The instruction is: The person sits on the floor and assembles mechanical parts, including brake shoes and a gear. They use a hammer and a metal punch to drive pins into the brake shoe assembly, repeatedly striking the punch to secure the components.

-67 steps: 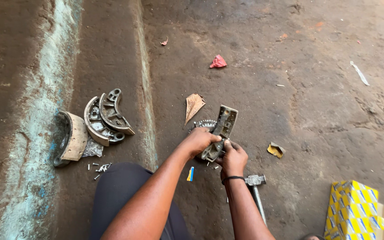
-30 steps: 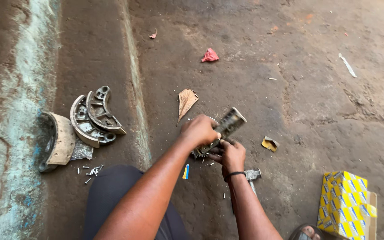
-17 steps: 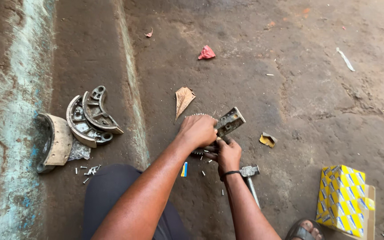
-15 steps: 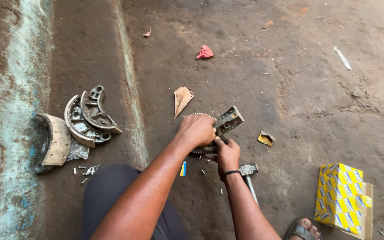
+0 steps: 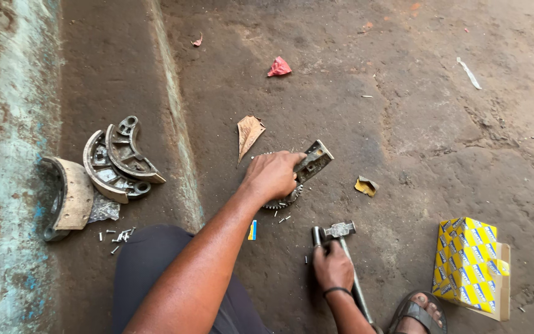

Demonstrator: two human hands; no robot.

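Note:
My left hand grips a curved metal brake shoe and presses it onto a toothed sprocket that lies on the dirt floor. My right hand has come down near my foot and closes on a small metal hammer lying on the ground, with a slim metal rod beside it. A few small rivets are scattered just in front of the sprocket.
Three more brake shoes lie at the left by a pale painted strip, with loose rivets nearby. A yellow and blue cardboard box stands at the right beside my sandalled foot. Paper scraps litter the floor.
My right hand let go of the brake shoe, dropped back toward my foot and took hold of the hammer. My left hand stayed on the shoe.

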